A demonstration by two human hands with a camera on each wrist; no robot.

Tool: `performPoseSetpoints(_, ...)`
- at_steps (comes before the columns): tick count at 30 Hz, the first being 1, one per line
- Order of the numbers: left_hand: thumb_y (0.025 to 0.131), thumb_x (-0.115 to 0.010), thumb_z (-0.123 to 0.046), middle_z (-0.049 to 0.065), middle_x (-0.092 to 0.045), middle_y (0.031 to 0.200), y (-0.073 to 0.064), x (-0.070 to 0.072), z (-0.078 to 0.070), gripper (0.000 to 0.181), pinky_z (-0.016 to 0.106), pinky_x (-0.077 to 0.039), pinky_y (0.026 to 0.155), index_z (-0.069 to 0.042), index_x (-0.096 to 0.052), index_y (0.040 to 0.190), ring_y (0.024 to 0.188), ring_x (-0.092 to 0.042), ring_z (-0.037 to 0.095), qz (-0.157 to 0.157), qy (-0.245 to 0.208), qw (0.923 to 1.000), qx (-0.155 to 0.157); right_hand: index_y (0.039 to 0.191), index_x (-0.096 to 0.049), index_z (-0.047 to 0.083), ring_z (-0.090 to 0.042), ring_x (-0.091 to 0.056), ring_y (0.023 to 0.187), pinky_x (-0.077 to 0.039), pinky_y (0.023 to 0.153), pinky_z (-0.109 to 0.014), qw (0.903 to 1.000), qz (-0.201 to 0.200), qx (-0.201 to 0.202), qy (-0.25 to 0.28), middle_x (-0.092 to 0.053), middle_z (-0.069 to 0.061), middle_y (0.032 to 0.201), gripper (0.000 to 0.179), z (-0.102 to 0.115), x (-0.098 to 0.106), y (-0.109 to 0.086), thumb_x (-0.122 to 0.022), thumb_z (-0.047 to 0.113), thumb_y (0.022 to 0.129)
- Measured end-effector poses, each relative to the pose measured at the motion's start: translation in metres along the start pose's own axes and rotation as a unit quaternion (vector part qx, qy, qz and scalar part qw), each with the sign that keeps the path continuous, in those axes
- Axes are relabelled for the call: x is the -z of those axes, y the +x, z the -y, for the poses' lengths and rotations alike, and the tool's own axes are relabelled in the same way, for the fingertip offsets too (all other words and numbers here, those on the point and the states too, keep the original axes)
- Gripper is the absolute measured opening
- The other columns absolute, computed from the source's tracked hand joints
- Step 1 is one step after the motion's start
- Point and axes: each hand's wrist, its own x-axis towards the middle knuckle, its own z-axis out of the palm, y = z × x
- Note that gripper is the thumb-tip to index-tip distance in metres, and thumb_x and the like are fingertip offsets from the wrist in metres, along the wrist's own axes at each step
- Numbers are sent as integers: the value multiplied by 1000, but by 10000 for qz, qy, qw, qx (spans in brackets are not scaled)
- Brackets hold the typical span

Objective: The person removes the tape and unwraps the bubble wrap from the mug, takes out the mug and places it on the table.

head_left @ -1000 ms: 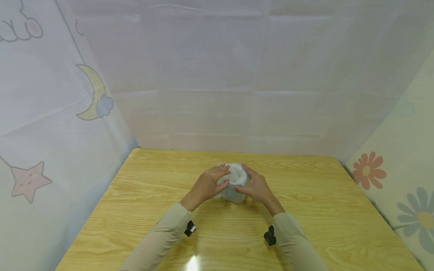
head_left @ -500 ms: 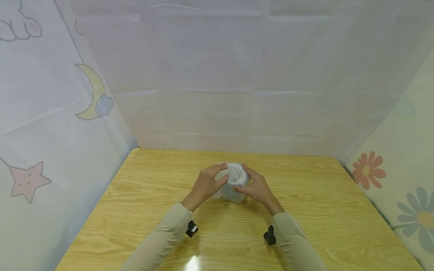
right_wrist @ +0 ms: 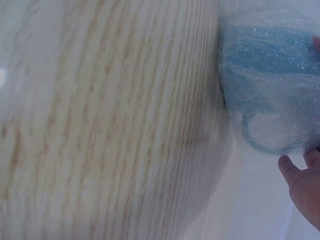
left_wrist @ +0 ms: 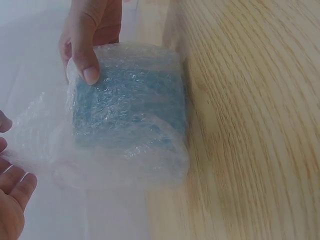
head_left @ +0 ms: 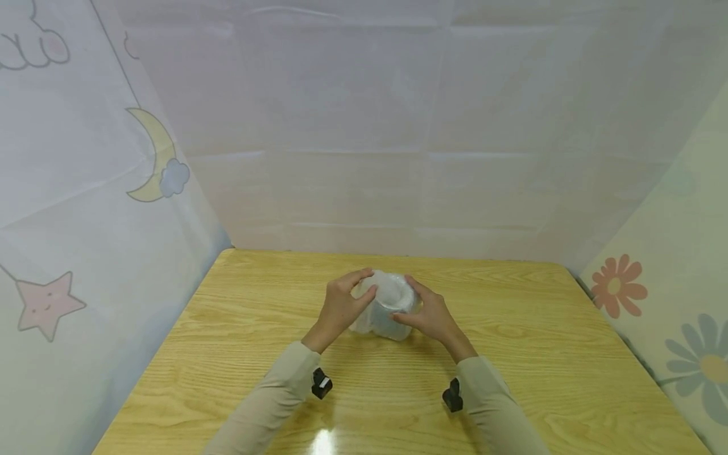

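A blue mug (left_wrist: 132, 102) stands upright on the table, wrapped in clear bubble wrap (left_wrist: 120, 167). Its loop handle (right_wrist: 247, 132) shows through the film in the right wrist view. My right hand (head_left: 433, 314) grips the wrapped mug near its top, thumb pressed on the near side. On the other side, my left hand (head_left: 340, 306) pinches a loose flap (left_wrist: 37, 152) of the bubble wrap between thumb and fingers. This flap stretches out from the mug towards the left hand, and part of it lies over the mug's top.
The wood-grain table (head_left: 512, 328) runs back to a pale fabric wall (head_left: 352, 158). Printed side panels flank it, one with a moon (head_left: 159, 151), the other with flowers (head_left: 617, 287). Small dark devices (head_left: 321, 383) sit under both wrists.
My left hand has closed on the wrap's loose edge and moved a little left, drawing the flap away from the mug. The right hand has stayed in place.
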Motion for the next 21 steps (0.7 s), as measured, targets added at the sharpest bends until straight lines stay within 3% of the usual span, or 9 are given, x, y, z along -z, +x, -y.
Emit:
performPoseSetpoints(11,85,-73,-1,19,-68,111,0,6,0,26,34,-55,81,7,-69,110,101,-66,30,-265,-636,9945,783,150,-32,1,-40,-41,130,-38,102,-53,9999,-18,99,-101,-38,-20,148,99,1,0,0,-84,40,75)
performPoseSetpoints(18,86,-72,-1,19,-67,112,0,8,1,27,36,-55,80,7,-69,112,96,-68,30,-520,-1004,9855,1264,150,-32,1,-40,-42,130,-40,101,-53,10000,-2,56,-79,-37,-19,148,98,2,1,0,-83,40,76)
performPoseSetpoints(21,86,-70,4,25,-66,109,5,15,-14,26,44,-55,79,12,-67,111,93,-68,37,-637,-1127,9811,1441,151,-31,2,-40,-41,130,-40,101,-54,10000,10,10,-75,-37,-19,149,98,2,1,0,-83,41,77)
